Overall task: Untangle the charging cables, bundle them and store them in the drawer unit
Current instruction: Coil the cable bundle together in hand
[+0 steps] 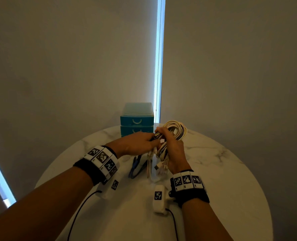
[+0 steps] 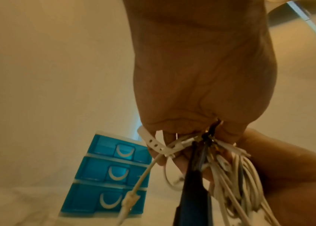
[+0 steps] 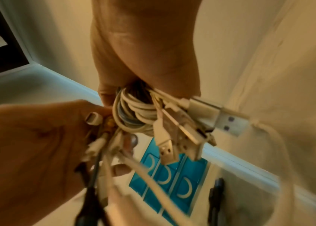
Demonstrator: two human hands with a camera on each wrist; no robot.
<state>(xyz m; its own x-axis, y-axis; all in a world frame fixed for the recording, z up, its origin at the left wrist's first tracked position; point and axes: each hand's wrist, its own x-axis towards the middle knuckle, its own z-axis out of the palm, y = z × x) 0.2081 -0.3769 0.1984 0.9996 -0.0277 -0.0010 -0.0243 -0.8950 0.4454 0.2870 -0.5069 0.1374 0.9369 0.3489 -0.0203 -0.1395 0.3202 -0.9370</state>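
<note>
My right hand (image 1: 172, 146) grips a coiled bundle of white charging cables (image 1: 176, 131) above the table, loops pointing away from me and USB plugs (image 3: 219, 119) hanging toward me. My left hand (image 1: 140, 142) pinches the same bundle from the left, its fingers curled at the middle of the cables. A white perforated strap (image 2: 153, 141) lies across the left hand's fingers. A dark blue cable (image 1: 135, 166) and loose white ends hang from the hands down to the table. The blue drawer unit (image 1: 137, 120) stands just behind the hands, all drawers closed.
The round white marble table (image 1: 222, 171) sits against closed blinds, with a bright gap (image 1: 159, 58) between them. Black wires from my wrist cameras trail over the near table edge. The table's right side is bare.
</note>
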